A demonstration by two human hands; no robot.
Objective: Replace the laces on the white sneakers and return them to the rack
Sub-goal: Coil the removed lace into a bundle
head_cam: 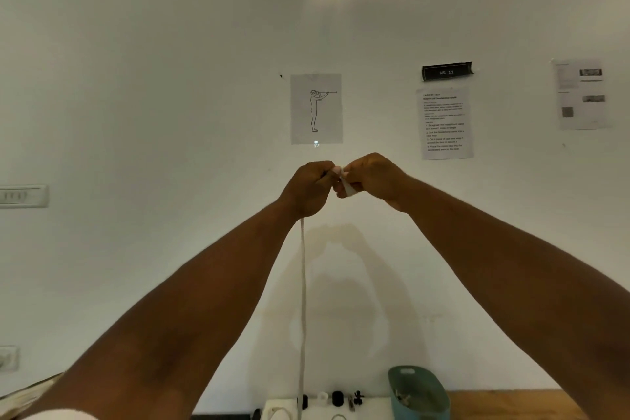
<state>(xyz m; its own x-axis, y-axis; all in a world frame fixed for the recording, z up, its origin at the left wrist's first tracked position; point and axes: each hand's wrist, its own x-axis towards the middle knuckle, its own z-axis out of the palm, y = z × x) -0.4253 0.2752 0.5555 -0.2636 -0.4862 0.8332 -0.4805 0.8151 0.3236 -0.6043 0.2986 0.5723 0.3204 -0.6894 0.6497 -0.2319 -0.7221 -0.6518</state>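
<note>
Head view shows a white lace [302,300] hanging straight down from the left hand [308,189], whose curled fingers grip its upper part. Right hand [370,181], at three o'clock of the left and touching it, pinches the lace's white end between curled fingers. Toward six o'clock, a white tray [371,407] and a teal bin [421,395] sit on the wooden table [511,406]. At twelve o'clock a figure drawing [316,108] hangs on the wall.

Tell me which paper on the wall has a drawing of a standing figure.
The middle sheet, directly above the raised hands; the two sheets further right carry printed text and small photos.
</note>
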